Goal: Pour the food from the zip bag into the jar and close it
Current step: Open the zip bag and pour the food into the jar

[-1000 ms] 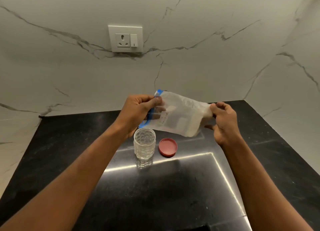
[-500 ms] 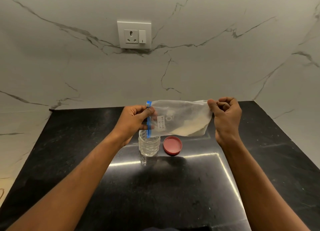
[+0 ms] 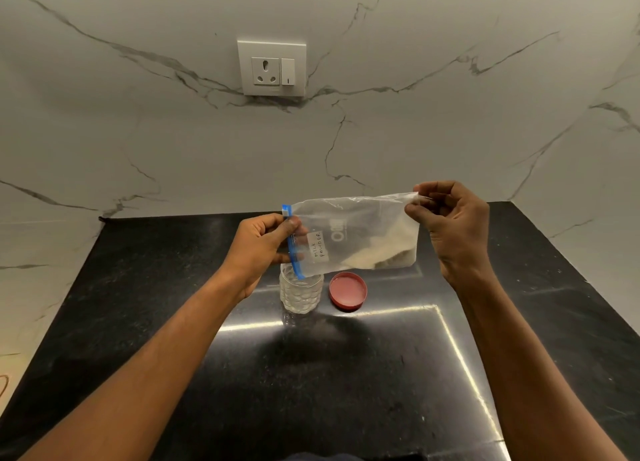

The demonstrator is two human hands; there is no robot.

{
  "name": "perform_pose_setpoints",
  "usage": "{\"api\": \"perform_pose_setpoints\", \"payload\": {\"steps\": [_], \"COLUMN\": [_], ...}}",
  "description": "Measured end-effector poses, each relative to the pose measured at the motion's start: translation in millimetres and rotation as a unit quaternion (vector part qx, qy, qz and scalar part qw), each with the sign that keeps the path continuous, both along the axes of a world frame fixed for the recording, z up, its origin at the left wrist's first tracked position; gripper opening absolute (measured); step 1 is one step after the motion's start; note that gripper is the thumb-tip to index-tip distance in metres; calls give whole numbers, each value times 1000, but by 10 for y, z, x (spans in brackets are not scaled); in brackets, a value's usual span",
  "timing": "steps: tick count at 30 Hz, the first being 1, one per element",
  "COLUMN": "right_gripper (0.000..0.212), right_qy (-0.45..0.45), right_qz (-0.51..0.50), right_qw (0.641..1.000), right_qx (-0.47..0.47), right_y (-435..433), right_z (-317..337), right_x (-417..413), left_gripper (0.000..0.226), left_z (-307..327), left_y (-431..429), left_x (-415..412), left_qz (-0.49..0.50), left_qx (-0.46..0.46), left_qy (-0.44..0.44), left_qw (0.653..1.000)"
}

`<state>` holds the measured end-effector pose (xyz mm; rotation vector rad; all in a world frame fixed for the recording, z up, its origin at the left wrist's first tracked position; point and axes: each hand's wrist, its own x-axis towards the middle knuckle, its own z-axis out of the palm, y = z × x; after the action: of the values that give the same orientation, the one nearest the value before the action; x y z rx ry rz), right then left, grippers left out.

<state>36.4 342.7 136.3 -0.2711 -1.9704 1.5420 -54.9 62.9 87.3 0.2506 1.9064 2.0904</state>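
Observation:
A clear zip bag (image 3: 360, 233) with a blue zip strip and a label reading "milk powder" is held sideways above the counter. Pale powder lies in its lower right corner. My left hand (image 3: 258, 247) pinches the blue zip end, which hangs just over the mouth of a clear textured jar (image 3: 300, 292). My right hand (image 3: 450, 228) grips the bag's upper bottom corner, raised a little higher. The jar stands open on the black counter (image 3: 346, 374). Its red lid (image 3: 348, 291) lies flat beside it on the right.
White marble walls close the counter at the back and right. A wall socket with a switch (image 3: 272, 67) sits above the work spot. The counter's left edge meets a pale marble surface (image 3: 38, 287).
The bag went from tilted to nearly level and stretched out. My right hand rose to the bag's top corner, and the zip end came down over the jar mouth.

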Motion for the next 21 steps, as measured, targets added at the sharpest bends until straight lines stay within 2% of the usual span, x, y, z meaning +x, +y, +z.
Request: {"api": "perform_pose_setpoints", "payload": {"steps": [4, 21], "right_gripper": [31, 25], "right_qy": [28, 57], "right_qz": [-7, 22], "right_qw": [999, 995], "right_qx": [44, 85], "right_y": [-23, -31], "right_z": [44, 145], "right_x": [-4, -21], "left_gripper": [13, 12], "left_z": [-4, 9], "left_y": [5, -4], "left_x": [8, 52], "left_qz": [1, 5], "left_qx": [2, 27], "left_qy": [4, 4], "left_qw": [1000, 1000]}}
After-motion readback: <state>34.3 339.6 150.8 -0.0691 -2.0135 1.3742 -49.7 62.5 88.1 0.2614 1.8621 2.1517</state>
